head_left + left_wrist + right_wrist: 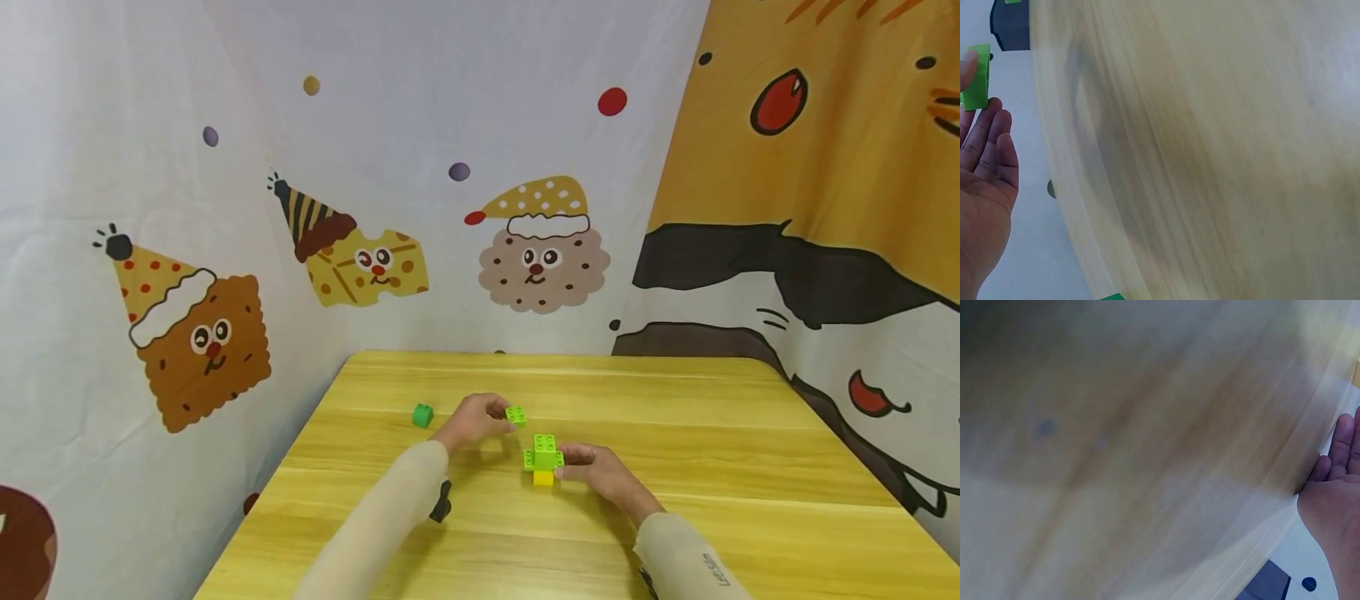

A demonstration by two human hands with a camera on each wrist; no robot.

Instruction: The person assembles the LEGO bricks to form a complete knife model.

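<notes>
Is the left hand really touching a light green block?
Touching. The left wrist view shows the left hand pinching the light green block, with its thumb right on one face.

Lettering [716,570] marks a right sleeve [686,554]

Dark print beginning "Lets", its ending unclear, stands just behind the cuff [657,533].

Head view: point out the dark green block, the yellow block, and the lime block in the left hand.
Dark green block [423,417], head view: side below studs.
Yellow block [543,479], head view: front face.
Lime block [515,415], head view: studded top.
</notes>
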